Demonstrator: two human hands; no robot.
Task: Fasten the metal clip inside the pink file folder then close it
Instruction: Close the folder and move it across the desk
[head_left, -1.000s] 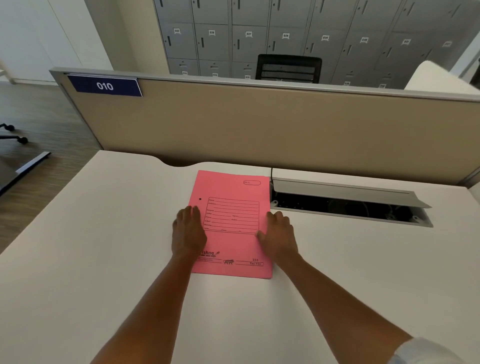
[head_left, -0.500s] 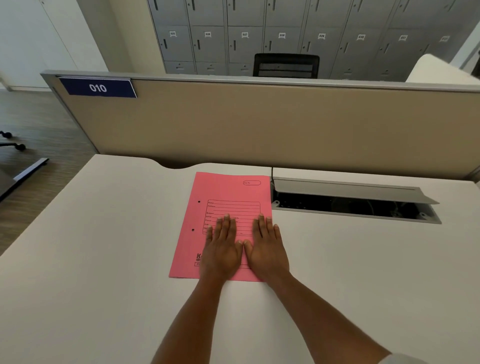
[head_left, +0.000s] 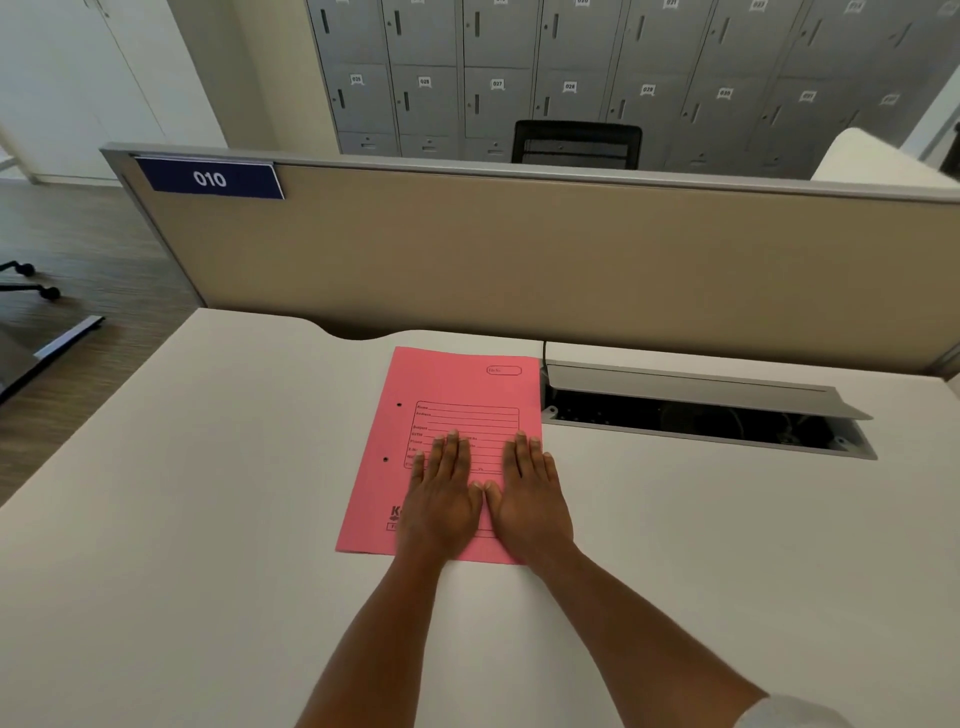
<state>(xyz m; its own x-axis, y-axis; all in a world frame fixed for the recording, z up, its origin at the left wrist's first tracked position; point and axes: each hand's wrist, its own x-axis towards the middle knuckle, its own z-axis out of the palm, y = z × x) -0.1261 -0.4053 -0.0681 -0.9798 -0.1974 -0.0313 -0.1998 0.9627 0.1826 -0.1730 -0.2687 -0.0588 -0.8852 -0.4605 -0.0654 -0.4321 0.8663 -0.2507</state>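
Folder (head_left: 457, 395) closed, flat on tabletop (head_left: 208, 519). Left hand (head_left: 441, 499) and right hand (head_left: 530, 499) lie open, palms down on its near half, thumbs touching, gripping nothing.

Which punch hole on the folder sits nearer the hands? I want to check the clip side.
The lower hole, beside the left hand; the upper hole sits farther up the pink folder.

Under both flat palms the folder (head_left: 457, 384) is pink with black printed lines and text; the desk (head_left: 208, 519) around them is off-white; beyond, a beige divider (head_left: 519, 260) carries a navy sign (head_left: 210, 179) with white "010"; the lockers (head_left: 571, 62) are grey
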